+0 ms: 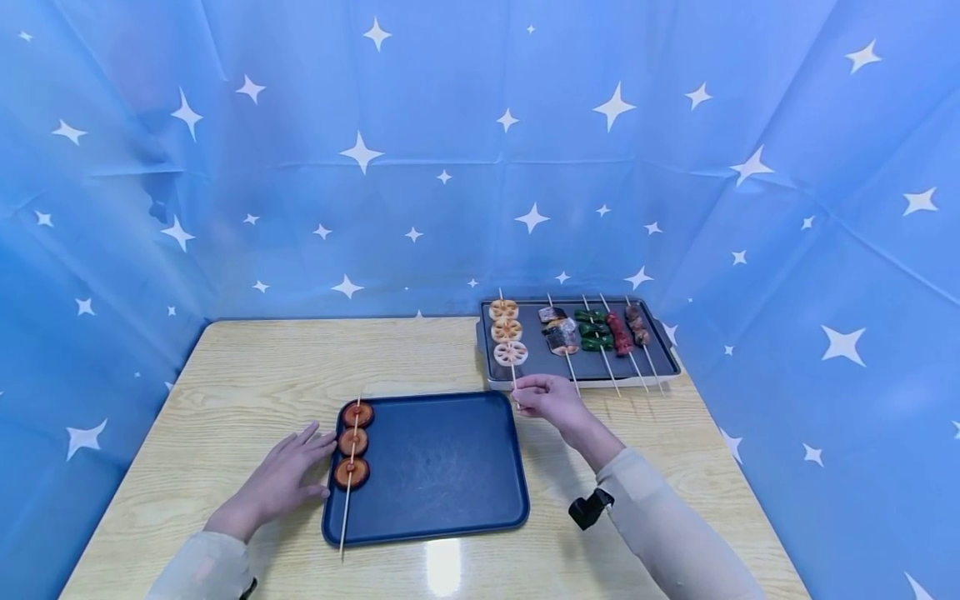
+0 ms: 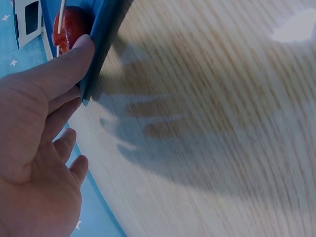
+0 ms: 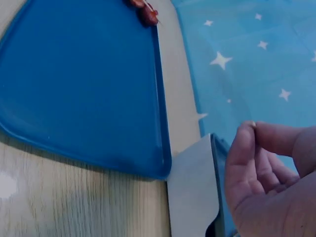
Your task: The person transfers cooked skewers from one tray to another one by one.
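Observation:
My right hand pinches the lower end of the stick of a lotus root skewer, whose slices sit over the left side of the grill pan. In the right wrist view, thumb and forefinger meet on the stick's tip; the rest of the skewer is hidden there. At the left edge of the dark blue tray, my left hand touches the rim with fingers extended and spread. Just inside that edge lies a skewer of three round brown slices, its stick overhanging the front rim.
Further right on the grill pan lie a fish-like skewer, a green pepper skewer, a red meat skewer and a brown one. A starry blue curtain surrounds the wooden table.

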A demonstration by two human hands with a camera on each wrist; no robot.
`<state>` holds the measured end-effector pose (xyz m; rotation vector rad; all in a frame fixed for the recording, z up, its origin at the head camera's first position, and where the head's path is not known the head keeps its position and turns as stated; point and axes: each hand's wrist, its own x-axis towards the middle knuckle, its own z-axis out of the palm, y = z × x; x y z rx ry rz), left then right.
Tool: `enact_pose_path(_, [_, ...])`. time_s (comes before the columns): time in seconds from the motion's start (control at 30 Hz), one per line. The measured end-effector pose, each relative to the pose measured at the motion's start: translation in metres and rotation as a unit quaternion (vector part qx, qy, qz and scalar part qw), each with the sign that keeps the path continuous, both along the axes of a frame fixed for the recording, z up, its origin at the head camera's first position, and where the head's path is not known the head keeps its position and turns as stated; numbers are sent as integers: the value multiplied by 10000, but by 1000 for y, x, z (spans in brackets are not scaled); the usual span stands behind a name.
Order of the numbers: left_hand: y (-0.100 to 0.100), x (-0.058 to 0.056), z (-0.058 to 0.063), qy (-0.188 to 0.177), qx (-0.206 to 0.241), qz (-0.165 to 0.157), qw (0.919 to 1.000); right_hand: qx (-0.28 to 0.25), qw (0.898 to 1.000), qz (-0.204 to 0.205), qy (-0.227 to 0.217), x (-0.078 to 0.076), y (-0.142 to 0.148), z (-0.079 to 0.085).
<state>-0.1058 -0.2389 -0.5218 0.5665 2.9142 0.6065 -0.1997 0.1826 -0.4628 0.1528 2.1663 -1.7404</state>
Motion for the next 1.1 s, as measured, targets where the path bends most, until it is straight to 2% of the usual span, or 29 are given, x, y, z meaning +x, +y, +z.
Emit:
enact_pose_path(0.3, [-5,0,-1,-300,158,-67,9994,4,9981,618,70,12,-20,1])
enact_pose_path(0.6, [-9,-1,-3,-488,328,-97,9982,142,9946,1023,65,26,-39,-5])
enact_pose_path(0.8, [-10,-4,-3,-379,173,-111,9991,-42,9897,1428,35,37,-56,-9])
enact_pose_path(1.1, [-12,-3,-5,-199,311,-162,9992,76,9832,1811,-197,59,-80,-22])
